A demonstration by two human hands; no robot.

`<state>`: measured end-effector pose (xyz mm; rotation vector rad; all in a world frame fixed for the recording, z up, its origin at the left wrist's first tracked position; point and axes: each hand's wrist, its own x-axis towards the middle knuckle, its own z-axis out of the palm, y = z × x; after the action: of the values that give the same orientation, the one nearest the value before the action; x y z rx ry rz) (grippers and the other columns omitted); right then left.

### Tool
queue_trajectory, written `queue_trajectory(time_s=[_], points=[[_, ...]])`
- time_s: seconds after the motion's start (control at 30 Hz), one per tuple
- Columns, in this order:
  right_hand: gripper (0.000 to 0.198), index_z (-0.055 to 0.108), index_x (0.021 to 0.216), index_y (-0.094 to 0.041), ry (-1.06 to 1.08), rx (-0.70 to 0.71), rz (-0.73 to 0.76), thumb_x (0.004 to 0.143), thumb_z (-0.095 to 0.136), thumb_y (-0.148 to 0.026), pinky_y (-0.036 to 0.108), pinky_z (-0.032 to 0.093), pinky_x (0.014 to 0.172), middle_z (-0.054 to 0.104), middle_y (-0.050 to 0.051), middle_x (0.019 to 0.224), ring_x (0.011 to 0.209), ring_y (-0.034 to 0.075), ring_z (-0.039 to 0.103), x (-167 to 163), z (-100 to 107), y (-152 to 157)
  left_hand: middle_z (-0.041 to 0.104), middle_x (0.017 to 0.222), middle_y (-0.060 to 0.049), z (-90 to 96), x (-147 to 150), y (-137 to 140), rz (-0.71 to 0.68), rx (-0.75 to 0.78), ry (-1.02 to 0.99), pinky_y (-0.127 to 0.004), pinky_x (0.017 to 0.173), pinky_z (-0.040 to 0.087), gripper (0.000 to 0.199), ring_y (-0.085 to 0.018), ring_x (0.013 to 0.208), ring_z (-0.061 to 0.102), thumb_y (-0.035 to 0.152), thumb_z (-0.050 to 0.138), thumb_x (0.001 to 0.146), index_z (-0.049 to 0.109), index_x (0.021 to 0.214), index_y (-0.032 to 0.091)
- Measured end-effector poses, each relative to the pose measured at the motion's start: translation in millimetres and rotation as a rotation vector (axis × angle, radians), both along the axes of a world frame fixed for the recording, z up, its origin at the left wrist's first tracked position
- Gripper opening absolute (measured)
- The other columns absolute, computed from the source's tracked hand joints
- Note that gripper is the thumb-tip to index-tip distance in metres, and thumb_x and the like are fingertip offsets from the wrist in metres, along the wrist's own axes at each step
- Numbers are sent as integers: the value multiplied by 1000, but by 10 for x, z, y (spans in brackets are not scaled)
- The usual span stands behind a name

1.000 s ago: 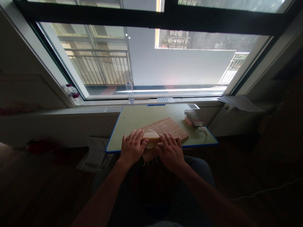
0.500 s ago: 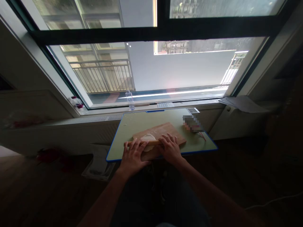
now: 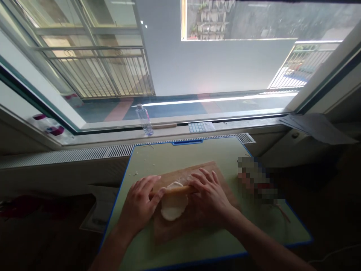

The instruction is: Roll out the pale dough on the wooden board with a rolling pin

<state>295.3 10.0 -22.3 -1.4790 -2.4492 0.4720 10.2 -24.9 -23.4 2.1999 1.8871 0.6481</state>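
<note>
Both hands on wooden rolling pin (image 3: 176,191), lying crosswise over flattened dough (image 3: 174,207). Left hand (image 3: 142,195): grip wrapped on the pin's left end, thumb against the pin. Right hand (image 3: 210,192): grip pressed over the right end, fingers slightly apart, thumb not visible. Dough sits on wooden cutting board (image 3: 169,233), left part, between the hands; most of it on the person's side of the pin, a thin edge beyond. Board lies askew on pale green surface (image 3: 220,150) with blue edging. White bits (image 3: 135,173) left of board. Pixelated item (image 3: 256,180) at right, unidentifiable. Clear plastic bottle (image 3: 144,120) upright on windowsill (image 3: 166,131) behind.
</note>
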Motion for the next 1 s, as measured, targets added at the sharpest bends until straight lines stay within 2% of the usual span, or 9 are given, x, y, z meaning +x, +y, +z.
queue_trajectory(time_s=[0.13, 0.2, 0.3, 0.43, 0.6, 0.67, 0.8, 0.9, 1.0], points=[[25, 75, 124, -33, -7, -47, 3, 100, 71, -30, 66, 23, 132, 64, 4, 159, 161, 35, 37, 17, 35, 179, 73, 145, -8, 154, 80, -10, -23, -170, 72, -51, 122, 46, 64, -32, 137, 64, 57, 80, 86, 71, 143, 30], [24, 75, 124, -33, 6, -39, 14, 100, 72, -31, 66, 23, 132, 65, 4, 158, 161, 36, 37, 37, 47, 230, 72, 147, -8, 206, 181, -31, -45, -230, 152, -52, 122, 45, 74, -34, 138, 63, 56, 85, 79, 69, 148, 34], [22, 75, 122, -33, 40, 22, 24, 100, 75, -32, 66, 21, 132, 66, 3, 157, 160, 35, 37, 90, 66, 243, 73, 147, -9, 244, 347, -8, -75, -275, 252, -53, 119, 45, 81, -36, 139, 63, 55, 82, 77, 65, 153, 37], [20, 74, 119, -31, 80, 121, -3, 99, 78, -35, 64, 22, 132, 67, 3, 154, 159, 34, 39, 218, 69, 143, 71, 149, -9, 272, 536, 123, -90, -289, 299, -54, 117, 47, 88, -37, 139, 63, 53, 77, 75, 60, 159, 34], [20, 75, 117, -29, 72, 190, -92, 98, 78, -36, 63, 24, 129, 69, 5, 152, 157, 34, 41, 400, 56, -42, 68, 156, -1, 362, 751, 332, -271, -267, 238, -47, 120, 49, 86, -34, 139, 65, 41, 75, 72, 61, 157, 42], [19, 76, 116, -29, 66, 179, -130, 99, 77, -37, 64, 26, 128, 68, 5, 152, 156, 35, 41, 444, 55, -82, 69, 154, 2, 405, 813, 379, -341, -269, 193, -43, 121, 48, 83, -31, 138, 67, 39, 74, 73, 62, 156, 43], [19, 77, 115, -30, 66, 140, -170, 97, 77, -34, 63, 28, 126, 68, 4, 152, 154, 34, 42, 472, 43, -70, 70, 154, -1, 406, 830, 389, -317, -251, 115, -43, 120, 50, 79, -31, 139, 65, 49, 76, 78, 63, 155, 40], [19, 76, 114, -29, 85, 122, -150, 95, 77, -33, 60, 31, 125, 71, 4, 146, 150, 32, 46, 464, 36, -5, 70, 153, -6, 304, 790, 396, -212, -189, 47, -43, 119, 51, 62, -29, 140, 65, 60, 63, 94, 69, 148, 32], [20, 75, 109, -28, 97, 100, -70, 91, 81, -32, 56, 32, 123, 73, 4, 140, 145, 31, 50, 436, 53, 89, 75, 145, -10, 149, 762, 422, -64, -74, 88, -44, 121, 48, 51, -28, 136, 66, 52, 43, 107, 76, 134, 23]])
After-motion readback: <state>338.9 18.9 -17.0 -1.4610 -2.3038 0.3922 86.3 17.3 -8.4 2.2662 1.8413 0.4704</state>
